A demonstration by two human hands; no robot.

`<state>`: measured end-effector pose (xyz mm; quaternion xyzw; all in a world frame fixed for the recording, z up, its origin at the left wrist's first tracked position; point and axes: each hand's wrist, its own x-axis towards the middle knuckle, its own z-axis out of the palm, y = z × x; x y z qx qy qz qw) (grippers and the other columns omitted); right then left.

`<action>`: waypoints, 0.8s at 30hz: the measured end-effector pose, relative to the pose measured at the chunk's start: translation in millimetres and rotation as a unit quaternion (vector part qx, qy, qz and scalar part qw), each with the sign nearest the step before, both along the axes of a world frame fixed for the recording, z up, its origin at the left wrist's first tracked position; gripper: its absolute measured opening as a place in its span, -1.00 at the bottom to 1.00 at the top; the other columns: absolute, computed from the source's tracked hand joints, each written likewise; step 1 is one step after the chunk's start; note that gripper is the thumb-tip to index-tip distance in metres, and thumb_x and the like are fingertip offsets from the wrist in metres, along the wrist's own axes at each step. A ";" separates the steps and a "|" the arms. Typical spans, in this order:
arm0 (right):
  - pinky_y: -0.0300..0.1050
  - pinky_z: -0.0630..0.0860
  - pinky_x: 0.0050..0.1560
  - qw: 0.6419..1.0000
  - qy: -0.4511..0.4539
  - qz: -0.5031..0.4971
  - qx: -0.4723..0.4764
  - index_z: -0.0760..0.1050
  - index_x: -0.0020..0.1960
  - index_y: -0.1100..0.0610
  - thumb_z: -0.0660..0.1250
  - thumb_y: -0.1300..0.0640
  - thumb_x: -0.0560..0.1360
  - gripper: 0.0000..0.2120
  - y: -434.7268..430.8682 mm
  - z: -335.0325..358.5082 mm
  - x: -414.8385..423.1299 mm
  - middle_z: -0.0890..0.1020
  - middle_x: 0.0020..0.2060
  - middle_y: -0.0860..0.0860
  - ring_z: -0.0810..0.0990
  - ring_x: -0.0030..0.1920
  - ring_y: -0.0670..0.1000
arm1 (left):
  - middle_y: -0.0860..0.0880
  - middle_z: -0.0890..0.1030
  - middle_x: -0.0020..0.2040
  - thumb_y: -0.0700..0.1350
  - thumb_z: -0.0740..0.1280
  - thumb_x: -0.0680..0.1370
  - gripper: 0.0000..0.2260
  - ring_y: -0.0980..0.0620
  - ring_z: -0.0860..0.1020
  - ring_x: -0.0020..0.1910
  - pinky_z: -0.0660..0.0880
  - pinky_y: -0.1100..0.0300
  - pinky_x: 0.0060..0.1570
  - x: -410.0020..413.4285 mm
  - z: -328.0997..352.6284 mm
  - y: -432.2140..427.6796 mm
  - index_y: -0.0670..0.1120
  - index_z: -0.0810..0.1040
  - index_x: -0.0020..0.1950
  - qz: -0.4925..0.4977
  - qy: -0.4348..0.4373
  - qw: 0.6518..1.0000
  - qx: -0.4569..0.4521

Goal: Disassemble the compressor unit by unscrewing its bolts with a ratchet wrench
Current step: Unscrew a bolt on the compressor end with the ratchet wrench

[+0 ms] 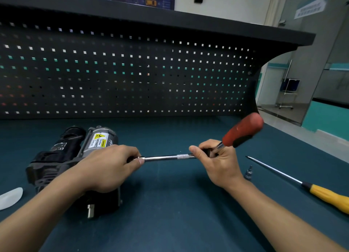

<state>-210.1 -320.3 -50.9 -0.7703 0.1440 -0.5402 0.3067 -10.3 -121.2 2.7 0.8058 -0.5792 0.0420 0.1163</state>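
One teal counter (170, 204) is carrying everything. One compressor unit (62, 153) is lying at near left, partly behind the left forearm. One red-handled ratchet wrench (243, 131) is being held above the counter: right grip (217, 163) is curling round its head, left grip (111, 168) is pinching the left end of its extension bar (164, 157). One yellow-handled screwdriver (321, 193) and one small bit (248, 173) are lying at right.

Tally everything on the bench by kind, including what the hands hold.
Compressor: 1
Ratchet: 1
Extension bar: 1
Screwdriver: 1
Loose bit: 1
White plastic piece: 1
Total: 6
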 end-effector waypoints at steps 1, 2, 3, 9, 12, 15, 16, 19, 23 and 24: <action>-0.30 0.34 -0.33 1.000 0.012 0.004 0.013 0.59 -0.35 0.17 0.53 0.15 0.46 -0.74 -0.1 -0.4 0.2 0.50 -0.49 0.03 0.39 -0.44 -0.07 | 0.12 0.55 -0.25 0.25 0.09 0.62 -0.71 0.21 0.49 -0.23 0.36 0.23 -0.25 -0.2 -0.2 0.0 0.12 0.45 -0.11 0.000 0.000 1.000 -0.003; -0.32 0.33 -0.33 0.999 0.029 0.007 0.025 0.59 -0.36 0.15 0.51 0.14 0.48 -0.74 -0.4 -0.6 0.2 0.48 -0.50 -0.04 0.38 -0.44 -0.14 | 0.12 0.54 -0.27 0.25 0.10 0.62 -0.71 0.21 0.49 -0.24 0.34 0.23 -0.27 -0.4 -0.4 -0.1 0.12 0.46 -0.11 0.001 0.000 1.000 -0.007; -0.34 0.32 -0.35 0.998 0.048 0.009 0.038 0.58 -0.36 0.13 0.50 0.11 0.49 -0.73 -0.6 -1.0 -0.3 0.46 -0.52 -0.09 0.38 -0.45 -0.16 | 0.12 0.54 -0.28 0.25 0.10 0.62 -0.71 0.21 0.48 -0.26 0.33 0.23 -0.30 -0.5 -0.7 -0.2 0.11 0.46 -0.12 0.002 -0.002 1.000 -0.010; -0.24 0.43 -0.41 0.976 0.152 0.015 0.154 0.53 -0.30 0.19 0.37 -0.11 0.56 -0.58 -0.2 8.7 -4.7 0.49 -0.55 -0.06 0.54 -0.48 -0.09 | 0.11 0.55 -0.31 0.25 0.12 0.61 -0.69 0.18 0.49 -0.30 0.34 0.21 -0.33 0.2 -1.2 0.3 0.11 0.47 -0.16 0.006 0.002 1.000 -0.017; -0.26 0.39 -0.50 0.950 0.173 0.018 0.258 0.56 -0.21 0.17 0.30 -0.21 0.57 -0.55 1.9 16.9 -2.0 0.44 -0.50 -0.05 0.52 -0.50 -0.04 | 0.24 0.54 -0.31 0.26 0.13 0.60 -0.69 0.20 0.47 -0.33 0.29 0.22 -0.36 0.8 -1.8 0.3 0.12 0.46 -0.19 0.005 0.006 1.000 -0.022; -0.27 0.25 -0.57 0.907 0.214 0.021 0.361 0.55 -0.13 0.17 0.20 -0.33 0.57 -0.45 2.2 19.8 -2.5 0.44 -0.51 0.00 0.38 -0.57 -0.04 | 0.35 0.51 -0.28 0.26 0.12 0.60 -0.69 0.22 0.46 -0.35 0.27 0.23 -0.37 1.2 -2.7 0.3 0.12 0.45 -0.19 0.005 0.005 1.000 -0.022; -0.27 0.18 -0.56 0.891 0.227 0.031 0.391 0.52 -0.13 0.15 0.17 -0.37 0.55 -0.43 2.8 20.5 -3.3 0.43 -0.54 0.01 0.31 -0.58 -0.03 | 0.32 0.52 -0.28 0.26 0.12 0.60 -0.69 0.22 0.47 -0.34 0.28 0.23 -0.37 1.3 -2.8 0.2 0.12 0.46 -0.19 0.005 0.005 1.000 -0.023; -0.26 0.08 -0.52 0.852 0.234 0.064 0.464 0.47 -0.19 0.09 0.19 -0.46 0.47 -0.41 4.4 22.0 -4.8 0.38 -0.55 0.01 0.19 -0.58 -0.03 | 0.15 0.55 -0.32 0.26 0.13 0.60 -0.70 0.19 0.48 -0.32 0.32 0.21 -0.35 1.1 -2.7 0.7 0.12 0.47 -0.18 0.007 0.004 1.000 -0.027; -0.28 0.04 -0.53 0.822 0.230 0.084 0.514 0.44 -0.26 0.07 0.25 -0.47 0.43 -0.43 3.9 25.0 -5.2 0.34 -0.56 0.00 0.15 -0.59 -0.06 | 0.13 0.54 -0.32 0.26 0.13 0.60 -0.70 0.20 0.48 -0.31 0.31 0.22 -0.35 0.1 -1.7 0.7 0.13 0.46 -0.19 0.008 0.001 1.000 -0.026; -0.28 0.02 -0.54 0.811 0.237 0.091 0.527 0.41 -0.30 0.06 0.26 -0.46 0.43 -0.43 3.4 25.4 -5.1 0.32 -0.56 -0.01 0.14 -0.59 -0.07 | 0.12 0.54 -0.32 0.26 0.12 0.60 -0.69 0.20 0.48 -0.31 0.30 0.22 -0.35 0.0 -1.7 0.4 0.12 0.46 -0.18 0.008 -0.001 1.000 -0.025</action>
